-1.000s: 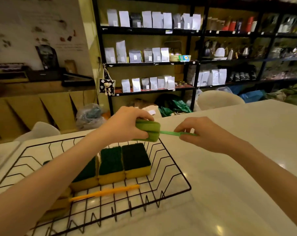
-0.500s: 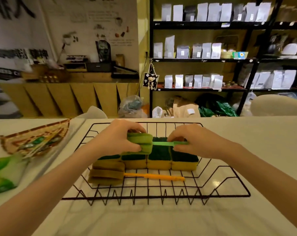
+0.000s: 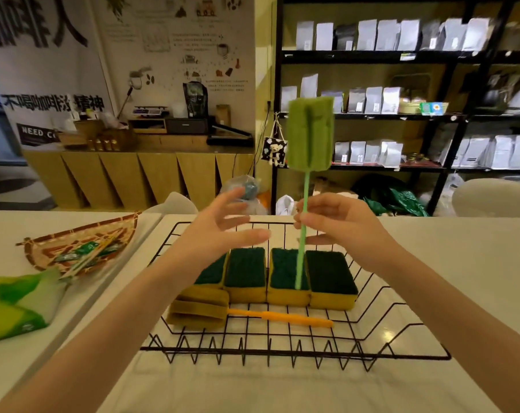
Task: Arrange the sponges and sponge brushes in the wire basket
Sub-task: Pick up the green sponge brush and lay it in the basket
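A black wire basket (image 3: 381, 354) sits on the white table in front of me. Inside it, several yellow sponges with dark green tops (image 3: 285, 274) stand in a row. In front of them lies a yellow sponge brush with an orange handle (image 3: 279, 316). My right hand (image 3: 339, 225) pinches the thin handle of a green sponge brush (image 3: 310, 135) and holds it upright above the basket, sponge head at the top. My left hand (image 3: 223, 234) hovers beside it with fingers spread, holding nothing.
A woven tray (image 3: 74, 248) with small packets lies on the table to the left, next to a green and white package (image 3: 14, 305). Black shelves with bags stand behind the table, and a white chair back (image 3: 494, 196) shows at the right.
The green sponge brush has swung from lying level over the sponges to standing upright. My left hand has let go of its sponge head and opened; my right hand still holds the handle.
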Available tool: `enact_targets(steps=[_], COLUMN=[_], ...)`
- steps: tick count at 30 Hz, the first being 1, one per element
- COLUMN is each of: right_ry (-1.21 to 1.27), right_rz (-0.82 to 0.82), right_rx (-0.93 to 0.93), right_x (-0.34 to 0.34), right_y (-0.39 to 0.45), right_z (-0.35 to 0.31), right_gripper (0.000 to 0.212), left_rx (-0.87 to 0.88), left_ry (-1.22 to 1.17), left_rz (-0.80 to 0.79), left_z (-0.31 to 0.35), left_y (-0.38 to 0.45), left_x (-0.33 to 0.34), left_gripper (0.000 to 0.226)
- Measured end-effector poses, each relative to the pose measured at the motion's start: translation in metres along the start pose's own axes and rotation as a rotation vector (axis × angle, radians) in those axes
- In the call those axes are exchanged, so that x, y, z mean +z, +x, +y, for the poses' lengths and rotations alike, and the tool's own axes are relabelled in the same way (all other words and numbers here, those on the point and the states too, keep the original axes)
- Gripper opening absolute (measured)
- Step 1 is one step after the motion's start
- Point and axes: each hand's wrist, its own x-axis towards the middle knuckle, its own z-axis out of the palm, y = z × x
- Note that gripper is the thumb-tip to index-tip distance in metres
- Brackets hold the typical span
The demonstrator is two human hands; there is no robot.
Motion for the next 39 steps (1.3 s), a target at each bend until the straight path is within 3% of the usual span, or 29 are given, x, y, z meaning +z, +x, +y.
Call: enact_targets(steps=[5, 7, 10, 14, 19, 22, 25, 28, 31, 39], right_ry=[0.434, 0.484, 0.474, 0.201, -0.157, -0.260, -0.588, -0.964, -0.993, -0.952], right_rz=[0.060, 0.071, 0.069, 0.032, -0.142, -0.168, -0.180, -0.328, -0.482, -0.646], right_rx=[0.050, 0.059, 0.056, 0.107, 0.240, 0.023, -0.157, -0.035, 0.110, 0.178], right_x=[0.013, 0.013, 0.011, 0.006, -0.008, -0.016, -0.025, -0.039, -0.044, -0.033], right_y=[-0.004, -0.007, -0.011, -0.018, -0.029, -0.038, -0.039, -0.031, -0.031, -0.037], right_z=[0.004, 0.006, 0.009, 0.006, -0.007, -0.025, -0.038, -0.030, -0.018, 0.013], right_gripper=[0.021, 0.023, 0.025, 0.024, 0.024, 0.020, 0.032, 0.058, 0.049, 0.036], left_rx=[-0.016, -0.026, -0.052, -0.023, -0.007, 0.008, -0.004, 0.011, -0.020, -0.031], left_ry=[0.087, 0.101, 0.098, 0.227, 0.458, 0.552, 0.599, 0.608, 0.627, 0.836], left_rz=[-0.095, -0.080, -0.093, -0.104, -0.075, -0.080, -0.100, -0.151, -0.239, -0.530], left_z=[0.001, 0.002, 0.000, -0.004, -0.006, -0.008, -0.009, -0.012, -0.014, -0.031], left_y=[0.000, 0.001, 0.005, 0.006, 0.008, 0.008, 0.004, -0.001, -0.006, -0.012], left_x=[0.026, 0.029, 0.027, 0.021, 0.008, 0.003, -0.002, -0.007, -0.013, 0.011], left_gripper=[0.042, 0.021, 0.011, 0.015, 0.017, 0.020, 0.020, 0.018, 0.016, 0.026])
